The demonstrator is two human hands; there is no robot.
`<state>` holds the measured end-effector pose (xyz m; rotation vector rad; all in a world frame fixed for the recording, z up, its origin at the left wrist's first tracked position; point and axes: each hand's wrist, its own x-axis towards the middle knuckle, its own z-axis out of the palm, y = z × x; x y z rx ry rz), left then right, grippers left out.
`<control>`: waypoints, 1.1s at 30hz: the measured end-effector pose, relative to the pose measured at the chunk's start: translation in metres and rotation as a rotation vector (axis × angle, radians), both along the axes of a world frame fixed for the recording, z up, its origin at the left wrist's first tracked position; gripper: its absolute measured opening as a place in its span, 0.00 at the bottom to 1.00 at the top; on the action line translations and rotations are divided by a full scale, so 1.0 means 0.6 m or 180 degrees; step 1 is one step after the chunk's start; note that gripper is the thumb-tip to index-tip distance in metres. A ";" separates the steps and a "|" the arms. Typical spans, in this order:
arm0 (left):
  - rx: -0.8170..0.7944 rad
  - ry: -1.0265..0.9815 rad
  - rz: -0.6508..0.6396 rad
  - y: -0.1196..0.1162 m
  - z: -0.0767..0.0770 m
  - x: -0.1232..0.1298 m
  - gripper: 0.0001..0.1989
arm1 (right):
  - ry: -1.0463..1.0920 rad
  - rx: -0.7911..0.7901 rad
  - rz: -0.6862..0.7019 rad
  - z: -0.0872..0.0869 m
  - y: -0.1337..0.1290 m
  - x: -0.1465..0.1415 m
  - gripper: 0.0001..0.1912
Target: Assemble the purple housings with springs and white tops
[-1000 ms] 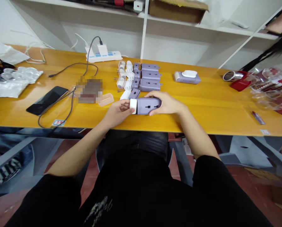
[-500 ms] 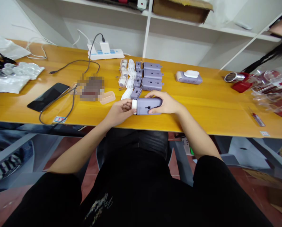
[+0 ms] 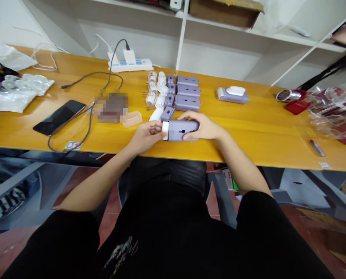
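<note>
A purple housing (image 3: 175,129) lies near the table's front edge, with a white end piece (image 3: 165,131) at its left end. My left hand (image 3: 149,135) pinches the white end piece between thumb and fingers. Around the right part of the housing, my right hand (image 3: 202,126) is closed, thumb on the near side and fingers on the far side. Just beyond are several purple housings (image 3: 187,91), small purple blocks (image 3: 167,113) and white ribbed parts (image 3: 161,93). Metal springs are among the white parts.
At left lie a black phone (image 3: 59,117), a dark cable and a clear plastic bag. A power strip (image 3: 132,65) stands at the back. To the right are a purple device (image 3: 233,95), red parts in plastic (image 3: 335,112) and a small tube (image 3: 317,148).
</note>
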<state>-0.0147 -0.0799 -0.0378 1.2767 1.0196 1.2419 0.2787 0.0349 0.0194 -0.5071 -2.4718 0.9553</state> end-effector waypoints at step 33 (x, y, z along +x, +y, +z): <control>0.0050 -0.0133 0.0226 -0.005 -0.001 0.007 0.28 | 0.0035 0.0008 0.0058 -0.020 0.009 0.004 0.43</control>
